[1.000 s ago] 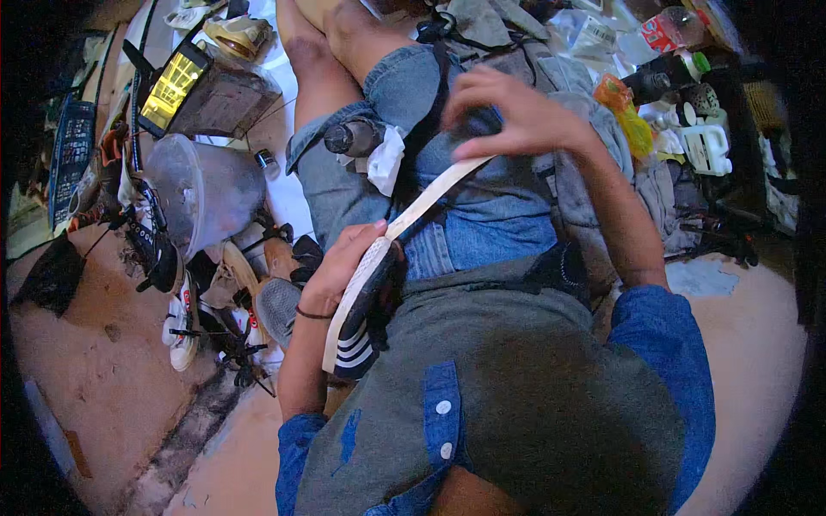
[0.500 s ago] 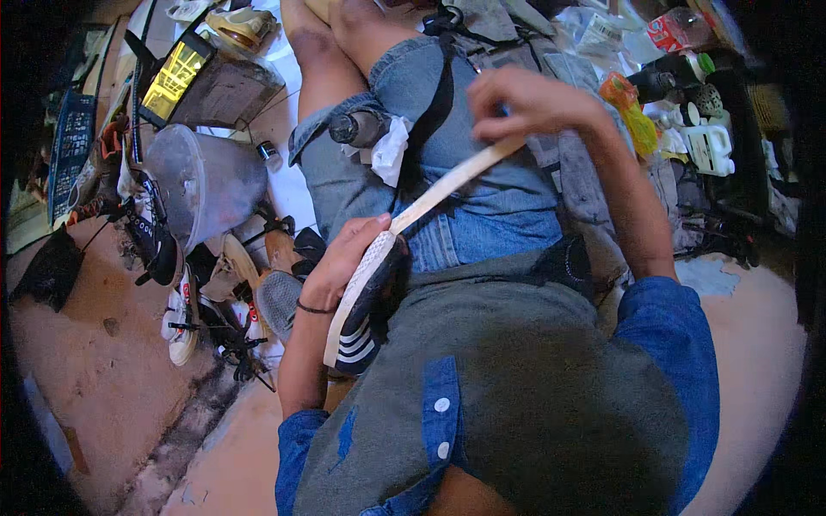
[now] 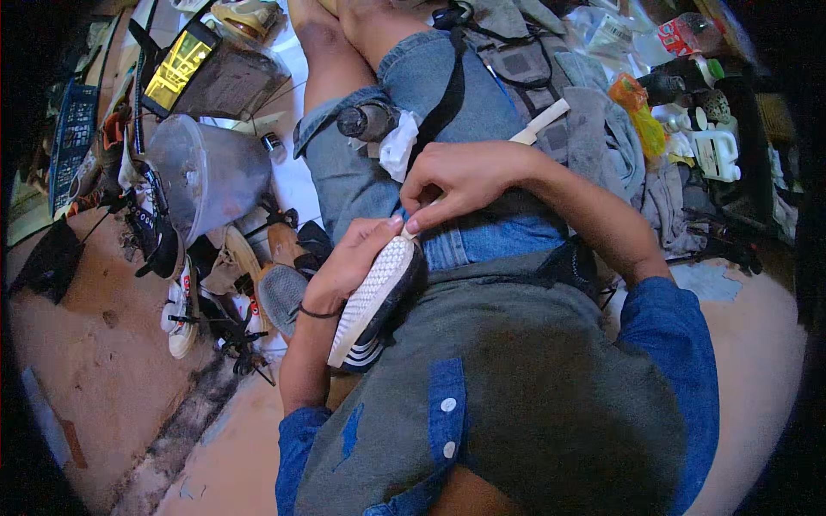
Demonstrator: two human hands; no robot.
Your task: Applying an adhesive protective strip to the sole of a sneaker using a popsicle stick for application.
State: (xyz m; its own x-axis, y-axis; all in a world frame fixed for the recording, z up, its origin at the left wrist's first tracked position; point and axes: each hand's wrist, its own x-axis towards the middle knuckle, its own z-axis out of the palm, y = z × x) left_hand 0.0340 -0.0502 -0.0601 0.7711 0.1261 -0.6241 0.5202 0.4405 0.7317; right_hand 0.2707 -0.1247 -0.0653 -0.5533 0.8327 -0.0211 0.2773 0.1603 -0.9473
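Observation:
My left hand (image 3: 353,262) grips a dark sneaker (image 3: 361,348) with white stripes and a pale textured sole (image 3: 383,279), held on its side on my lap. My right hand (image 3: 460,181) pinches a cream rubber strip (image 3: 540,122) where it meets the upper end of the shoe, close beside my left thumb. The strip's free end sticks out past my right hand, which hides its middle. A dark bottle (image 3: 363,122) and a crumpled white cloth or tissue (image 3: 398,144) lie on my left thigh, with a black strap (image 3: 443,107) beside them.
Several shoes (image 3: 159,232) surround a translucent tub (image 3: 202,181) on my left. A phone (image 3: 181,69) stands on a dark block (image 3: 237,90) behind them. Grey cloths (image 3: 576,155), bottles (image 3: 675,34) and a white jug (image 3: 714,155) crowd my right side.
My right hand has moved down and left from the raised strip to the shoe's upper end. The sole now faces more upward, and my left hand still holds the shoe.

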